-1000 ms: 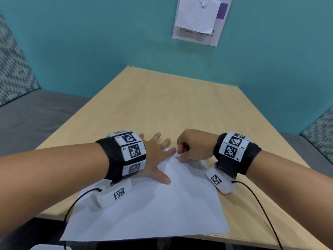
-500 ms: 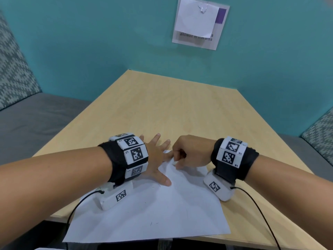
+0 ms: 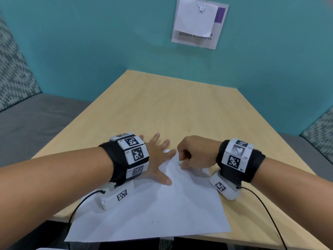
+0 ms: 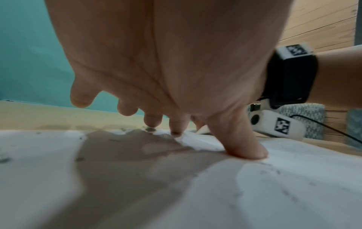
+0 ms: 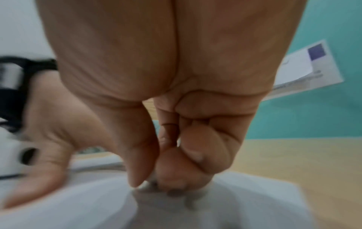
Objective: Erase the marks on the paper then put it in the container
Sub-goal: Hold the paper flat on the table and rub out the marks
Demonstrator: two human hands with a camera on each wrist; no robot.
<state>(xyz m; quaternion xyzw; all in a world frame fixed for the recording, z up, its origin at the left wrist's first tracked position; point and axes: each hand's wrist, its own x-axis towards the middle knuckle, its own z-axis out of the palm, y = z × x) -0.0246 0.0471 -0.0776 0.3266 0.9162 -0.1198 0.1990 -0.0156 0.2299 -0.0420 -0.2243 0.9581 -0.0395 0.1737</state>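
A white sheet of paper (image 3: 153,210) lies on the wooden table (image 3: 162,109), its near edge hanging over the table's front. My left hand (image 3: 158,159) lies flat with spread fingers on the sheet's far left part, thumb (image 4: 243,148) pressed down. My right hand (image 3: 194,154) is curled into a fist at the paper's far corner and pinches a small white eraser (image 5: 150,179) between thumb and fingers, its tip on the sheet (image 5: 78,206). A few faint dark specks (image 3: 155,221) show on the paper. No container is in view.
A teal wall with a posted notice (image 3: 198,24) stands behind the table. Grey bench seats with patterned cushions (image 3: 14,69) run along both sides. Black cables (image 3: 266,210) trail from both wrist cameras toward the front edge.
My right hand has shifted slightly left and back along the paper's far corner, a rubbing motion with blur. The left hand stays pressed on the sheet.
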